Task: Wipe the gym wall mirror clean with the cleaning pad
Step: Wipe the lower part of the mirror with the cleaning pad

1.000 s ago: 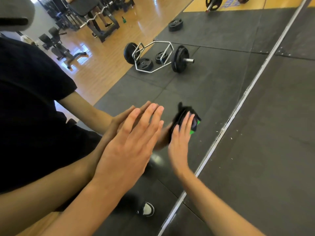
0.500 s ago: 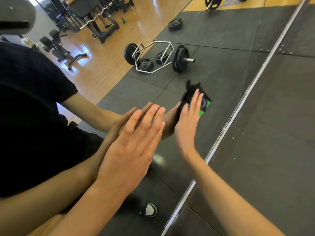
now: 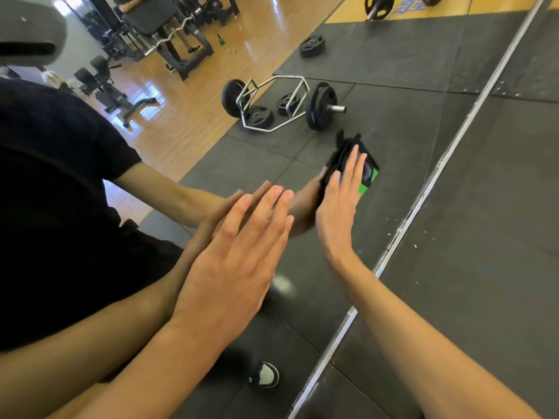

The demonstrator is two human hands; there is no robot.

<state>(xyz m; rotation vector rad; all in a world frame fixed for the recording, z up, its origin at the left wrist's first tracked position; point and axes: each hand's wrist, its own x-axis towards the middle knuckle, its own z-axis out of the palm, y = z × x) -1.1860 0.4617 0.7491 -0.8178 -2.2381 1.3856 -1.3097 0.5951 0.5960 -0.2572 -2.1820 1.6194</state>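
Note:
The wall mirror (image 3: 402,122) fills the left and middle of the view, and its metal bottom strip (image 3: 425,189) runs diagonally. My right hand (image 3: 337,210) presses a black and green cleaning pad (image 3: 368,174) against the glass with straight fingers, close to that strip. My left hand (image 3: 236,261) lies flat on the mirror with fingers straight, to the left of the right hand and holding nothing. Both hands meet their own reflections in the glass.
Black rubber floor mats (image 3: 484,237) lie right of the mirror strip. The reflection shows a hex bar with weight plates (image 3: 278,104), loose plates, benches and a wooden floor. A reflected shoe (image 3: 266,375) appears near the bottom.
My right hand has slid the pad up and away along the glass, towards the reflected hex bar. My left hand has stayed flat in the same spot.

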